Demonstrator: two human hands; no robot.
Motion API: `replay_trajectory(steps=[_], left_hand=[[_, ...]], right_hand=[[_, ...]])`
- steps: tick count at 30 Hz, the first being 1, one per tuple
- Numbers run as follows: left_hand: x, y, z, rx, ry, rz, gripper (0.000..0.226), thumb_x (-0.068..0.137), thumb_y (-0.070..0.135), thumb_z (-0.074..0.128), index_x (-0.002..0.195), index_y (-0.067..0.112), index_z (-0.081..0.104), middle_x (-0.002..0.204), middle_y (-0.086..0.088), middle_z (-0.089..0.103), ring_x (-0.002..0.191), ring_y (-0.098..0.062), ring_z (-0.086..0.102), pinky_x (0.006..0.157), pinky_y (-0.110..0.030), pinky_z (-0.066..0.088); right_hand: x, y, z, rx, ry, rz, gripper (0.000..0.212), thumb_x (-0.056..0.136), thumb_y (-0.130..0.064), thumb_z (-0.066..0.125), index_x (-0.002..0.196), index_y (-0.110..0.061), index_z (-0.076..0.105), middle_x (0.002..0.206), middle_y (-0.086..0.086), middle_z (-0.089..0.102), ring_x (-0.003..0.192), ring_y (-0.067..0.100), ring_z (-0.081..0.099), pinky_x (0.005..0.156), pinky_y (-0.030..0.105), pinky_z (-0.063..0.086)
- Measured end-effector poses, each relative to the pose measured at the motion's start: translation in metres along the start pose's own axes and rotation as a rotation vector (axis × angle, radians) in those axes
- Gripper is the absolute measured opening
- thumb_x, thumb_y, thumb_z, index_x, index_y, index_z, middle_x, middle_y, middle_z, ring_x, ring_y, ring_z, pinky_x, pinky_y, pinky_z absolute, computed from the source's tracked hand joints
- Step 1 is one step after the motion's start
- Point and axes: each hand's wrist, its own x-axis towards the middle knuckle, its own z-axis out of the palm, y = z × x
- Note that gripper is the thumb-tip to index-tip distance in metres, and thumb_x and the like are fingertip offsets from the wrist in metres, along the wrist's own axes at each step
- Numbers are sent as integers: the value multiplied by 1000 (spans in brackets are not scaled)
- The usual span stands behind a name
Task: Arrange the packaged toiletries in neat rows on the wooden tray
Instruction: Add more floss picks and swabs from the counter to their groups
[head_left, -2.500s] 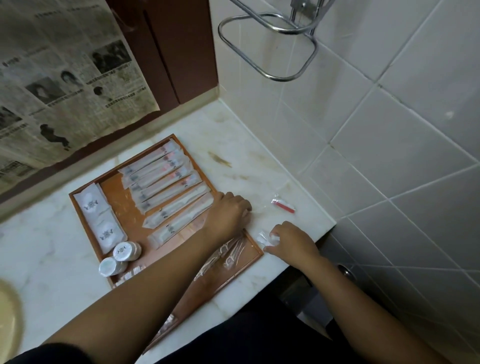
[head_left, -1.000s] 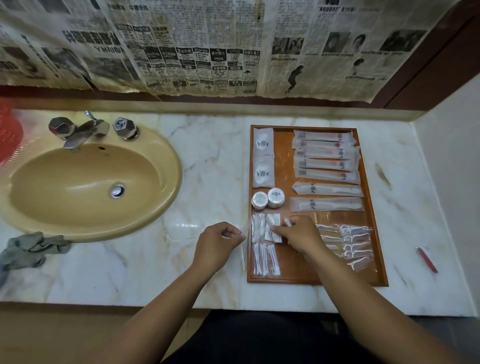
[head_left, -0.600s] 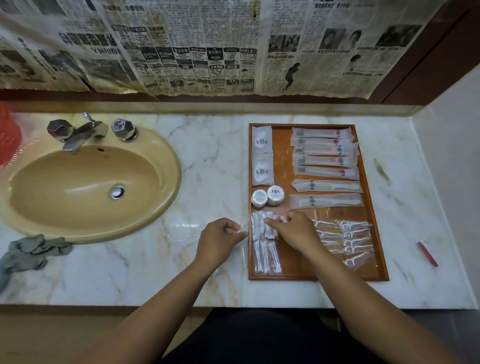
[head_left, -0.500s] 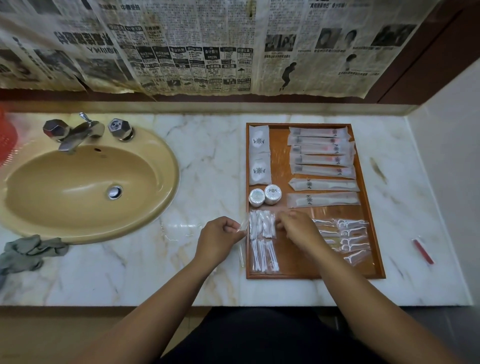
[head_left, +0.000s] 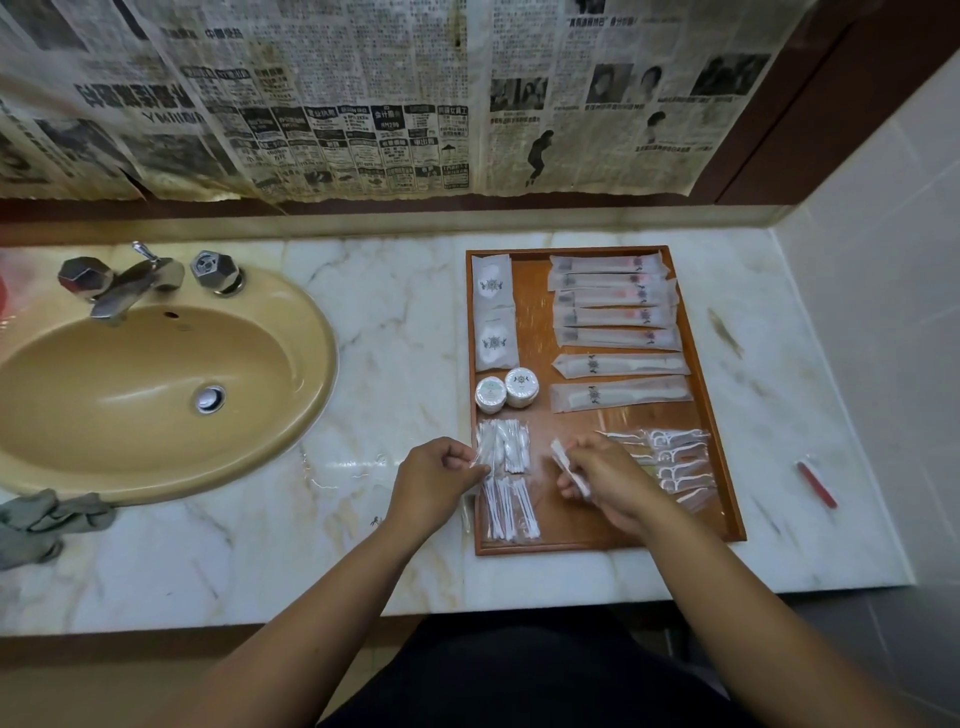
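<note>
The wooden tray lies on the marble counter right of the sink. On it are long toothbrush packets, two comb packets, two flat white sachets, two small round tubs, cotton-swab packets and floss-pick packets. My left hand pinches the clear edge of a cotton-swab packet at the tray's left rim. My right hand holds a small white packet above the tray's middle front.
A small red-and-clear packet lies on the marble counter right of the tray, near the tiled wall. The yellow sink with a chrome tap is at the left, a grey cloth by its front. Newspaper covers the back wall.
The view swung from the counter's right corner to face the tray. My right hand moved from the cotton-swab packets toward the tray's middle, lifting a small white packet. My left hand stayed at the rim.
</note>
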Motion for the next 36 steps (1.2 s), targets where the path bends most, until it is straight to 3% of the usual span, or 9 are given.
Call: replay_trajectory(steps=[3, 7, 11, 14, 19, 21, 26, 30, 36], left_hand=[[0, 0, 0, -4, 10, -8, 16, 77, 27, 87, 83, 26, 72, 73, 6, 70, 64, -2, 63, 66, -22, 47], [1, -2, -1, 1, 23, -11, 16, 78, 28, 87, 83, 24, 72, 74, 5, 70, 67, -6, 66, 65, -21, 46], [1, -4, -1, 4, 20, -19, 17, 78, 28, 86, 84, 23, 72, 74, 5, 70, 66, -4, 65, 64, -21, 45], [0, -4, 0, 0, 18, -17, 17, 79, 29, 86, 85, 23, 72, 74, 6, 69, 62, 2, 62, 61, -16, 44], [1, -3, 1, -1, 26, -14, 16, 79, 30, 86, 85, 24, 72, 76, 5, 69, 64, 0, 62, 64, -19, 45], [2, -1, 0, 1, 28, -16, 16, 79, 29, 86, 84, 24, 72, 74, 7, 68, 62, 2, 61, 64, -20, 46], [5, 0, -3, 4, 35, -24, 16, 79, 28, 86, 84, 23, 71, 73, 8, 68, 60, 6, 61, 62, -17, 44], [5, -1, -2, -4, 26, -22, 16, 79, 29, 85, 85, 23, 72, 73, 8, 68, 60, 6, 61, 60, -15, 44], [2, -6, -3, -27, 42, -25, 17, 78, 30, 87, 83, 23, 72, 74, 6, 70, 63, 2, 62, 65, -21, 49]], right_hand=[[3, 3, -1, 92, 10, 2, 11, 98, 3, 52, 102, -7, 56, 98, 19, 72, 77, 28, 69, 70, 36, 60], [7, 8, -7, 139, 36, 14, 21, 95, 1, 63, 115, -5, 60, 104, 18, 73, 86, 31, 68, 84, 49, 58], [8, 9, -10, 67, 89, -13, 18, 91, -2, 71, 106, -11, 66, 101, 10, 70, 84, 19, 64, 70, 29, 55], [9, 11, -9, 0, 96, -33, 21, 88, 2, 73, 105, -7, 67, 104, 14, 71, 82, 20, 66, 65, 27, 58], [14, 7, -4, -197, 126, -117, 16, 88, 1, 70, 99, -11, 70, 97, 15, 73, 85, 32, 73, 81, 45, 63], [18, 1, 1, -266, 141, -141, 16, 89, 0, 69, 98, -12, 70, 93, 12, 74, 87, 33, 74, 81, 49, 63], [21, -10, 11, -295, 108, -119, 15, 90, 3, 66, 100, -9, 68, 94, 14, 73, 85, 30, 74, 77, 43, 64], [10, 0, 20, -356, 53, -63, 14, 83, -1, 75, 91, -12, 70, 90, 10, 75, 77, 21, 71, 68, 34, 61], [3, 12, 30, -332, 8, -11, 11, 87, 6, 69, 95, -2, 68, 87, 22, 74, 64, 28, 70, 76, 47, 64]])
